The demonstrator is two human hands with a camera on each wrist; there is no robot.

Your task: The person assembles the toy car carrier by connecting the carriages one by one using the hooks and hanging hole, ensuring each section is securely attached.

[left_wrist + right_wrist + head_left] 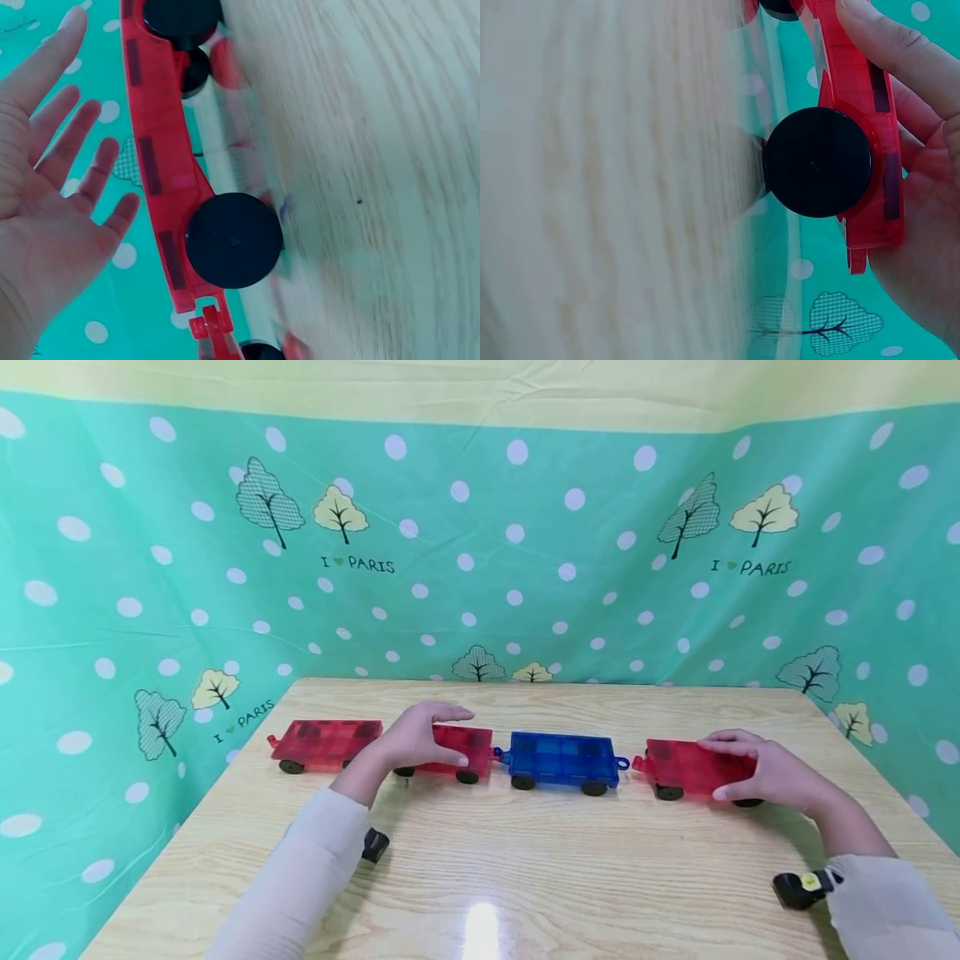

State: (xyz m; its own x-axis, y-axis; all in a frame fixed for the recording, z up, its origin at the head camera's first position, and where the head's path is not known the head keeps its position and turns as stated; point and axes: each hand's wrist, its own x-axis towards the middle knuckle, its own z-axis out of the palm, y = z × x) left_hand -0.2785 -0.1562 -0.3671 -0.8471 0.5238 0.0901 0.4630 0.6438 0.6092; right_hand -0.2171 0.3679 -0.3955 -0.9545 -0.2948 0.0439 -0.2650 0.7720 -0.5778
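Four-wheeled toy train cars stand in a row across the table. In the head view, a red car (324,742) is at the far left, with a second red car (476,745) partly hidden behind my left hand (412,739). That hand hovers over it, fingers spread and apart from its side in the left wrist view. A blue car (562,758) follows, hooked to the second red one. At the right, my right hand (783,777) grips another red car (667,768), thumb on the near side and fingers behind. Its front hook (639,763) sits close beside the blue car's ring (623,763).
The wooden table (570,868) ends at a green dotted cloth (525,602) with printed trees, hanging behind and at both sides. Black camera devices (804,889) show at both wrists. Light reflects on the table's front.
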